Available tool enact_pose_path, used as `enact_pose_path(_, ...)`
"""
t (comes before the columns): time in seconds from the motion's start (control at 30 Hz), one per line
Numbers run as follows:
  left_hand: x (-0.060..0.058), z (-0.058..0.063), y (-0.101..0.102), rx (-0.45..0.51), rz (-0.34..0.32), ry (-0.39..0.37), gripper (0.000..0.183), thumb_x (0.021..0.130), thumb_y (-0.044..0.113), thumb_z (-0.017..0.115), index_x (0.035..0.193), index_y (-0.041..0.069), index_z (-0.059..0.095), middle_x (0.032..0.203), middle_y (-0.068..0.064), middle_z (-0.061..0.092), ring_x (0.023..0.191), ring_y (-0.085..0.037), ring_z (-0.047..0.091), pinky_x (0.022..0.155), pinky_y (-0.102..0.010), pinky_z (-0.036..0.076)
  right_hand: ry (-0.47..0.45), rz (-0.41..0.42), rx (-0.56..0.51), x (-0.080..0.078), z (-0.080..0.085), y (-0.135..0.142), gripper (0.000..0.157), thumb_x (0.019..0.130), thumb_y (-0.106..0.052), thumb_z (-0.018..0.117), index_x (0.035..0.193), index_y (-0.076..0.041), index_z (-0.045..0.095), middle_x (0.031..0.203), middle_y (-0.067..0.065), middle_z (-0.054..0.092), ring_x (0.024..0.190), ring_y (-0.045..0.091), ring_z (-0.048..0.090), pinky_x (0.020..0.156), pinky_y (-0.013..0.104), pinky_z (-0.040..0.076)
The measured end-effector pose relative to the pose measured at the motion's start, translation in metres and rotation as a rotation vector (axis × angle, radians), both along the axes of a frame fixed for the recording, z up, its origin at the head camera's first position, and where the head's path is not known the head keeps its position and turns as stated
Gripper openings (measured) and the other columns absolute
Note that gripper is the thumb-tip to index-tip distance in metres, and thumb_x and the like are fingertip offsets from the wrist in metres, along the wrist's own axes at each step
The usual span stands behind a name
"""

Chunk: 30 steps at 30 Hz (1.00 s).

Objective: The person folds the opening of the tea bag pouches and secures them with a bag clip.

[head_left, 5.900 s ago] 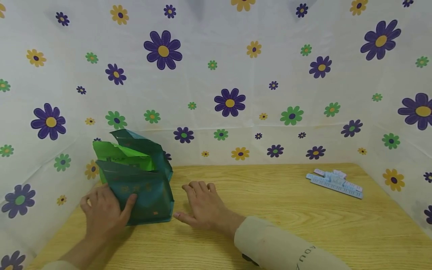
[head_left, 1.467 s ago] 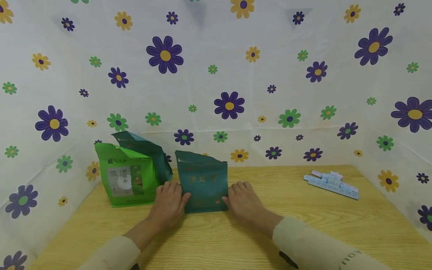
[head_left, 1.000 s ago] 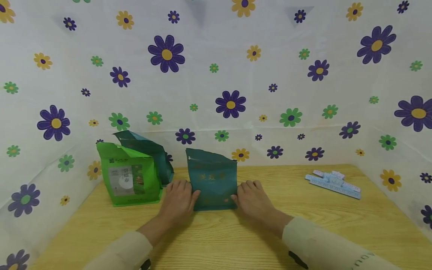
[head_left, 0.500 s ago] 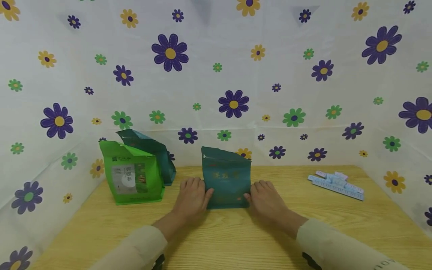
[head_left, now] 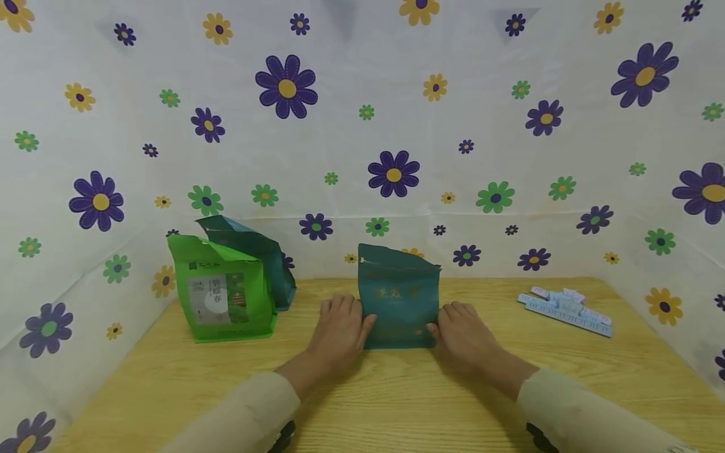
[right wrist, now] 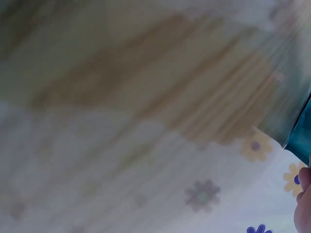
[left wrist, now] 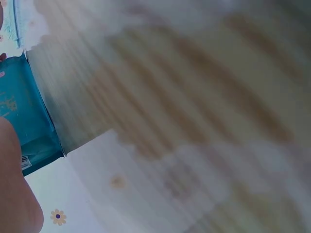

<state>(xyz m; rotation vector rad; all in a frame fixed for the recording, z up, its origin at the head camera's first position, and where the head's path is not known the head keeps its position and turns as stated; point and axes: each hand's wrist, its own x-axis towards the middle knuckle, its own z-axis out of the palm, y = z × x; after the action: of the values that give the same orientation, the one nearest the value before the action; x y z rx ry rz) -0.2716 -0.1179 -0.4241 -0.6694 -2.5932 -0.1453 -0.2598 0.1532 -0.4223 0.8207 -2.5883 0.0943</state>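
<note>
A dark teal tea bag [head_left: 399, 302] with faint gold characters stands upright on the wooden table, a little right of centre in the head view. My left hand [head_left: 340, 330] grips its left side, thumb on the front face and fingers round behind the edge. On the opposite side my right hand [head_left: 467, 335] holds the lower right edge, thumb tip at the front corner. The left wrist view shows part of the teal bag [left wrist: 34, 111] beside the left hand [left wrist: 17, 184]. Only a corner of the bag [right wrist: 301, 131] and some of the right hand [right wrist: 303, 204] appear in the right wrist view.
To the left stands a bright green tea bag [head_left: 223, 296] with a picture label, in front of a second teal bag [head_left: 277, 261]. Pale blue and pink ruler-like clips [head_left: 566, 308] lie at the right. A flower-patterned cloth [head_left: 340, 145] encloses the table [head_left: 408, 402].
Earlier the front teal bag stood before the green bag at the left. Both hands have since slid it rightward across the table, uncovering the green bag's label. The clips have stayed put.
</note>
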Motion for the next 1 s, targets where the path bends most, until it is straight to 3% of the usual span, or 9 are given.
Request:
enact_pose_path(0.33,-0.006,-0.002,0.016,-0.005,-0.013,0.043,0.036,0.106,0.039,0.044,0.089,0.009,0.053,0.083,-0.003,0.046,0.082,-0.023,0.039,0.081,-0.040,0.034,-0.041,0.010,-0.013,-0.003,-0.003,0.017,0.021,0.104,-0.020,0.052,0.089,-0.005,0.054,0.085,0.005,0.054,0.082,0.022,0.048,0.086,0.043,0.043)
enact_pose_path(0.47,-0.009,-0.002,0.021,-0.020,-0.015,0.047,0.038,0.107,0.040,0.041,0.088,0.009,0.052,0.081,-0.003,0.044,0.080,-0.022,0.037,0.078,-0.038,0.033,-0.005,0.009,-0.015,-0.006,-0.004,0.023,0.021,0.103,-0.020,0.053,0.089,-0.004,0.054,0.083,0.005,0.054,0.081,0.022,0.048,0.083,0.041,0.042)
enact_pose_path(0.8,-0.012,0.000,0.022,-0.011,0.009,-0.010,0.039,0.107,0.040,0.041,0.093,0.007,0.054,0.084,-0.004,0.047,0.082,-0.022,0.036,0.079,-0.037,0.031,0.005,-0.017,0.006,-0.012,-0.007,0.020,0.025,0.104,-0.021,0.050,0.084,-0.006,0.051,0.080,0.004,0.050,0.080,0.023,0.046,0.084,0.042,0.041)
enact_pose_path(1.0,-0.012,-0.001,0.023,0.013,-0.024,-0.007,0.038,0.108,0.039,0.040,0.089,0.007,0.051,0.081,-0.004,0.044,0.080,-0.023,0.035,0.078,-0.038,0.030,0.004,-0.056,0.015,-0.010,-0.008,0.021,0.024,0.105,-0.022,0.050,0.086,-0.006,0.052,0.081,0.005,0.052,0.081,0.023,0.048,0.084,0.041,0.041)
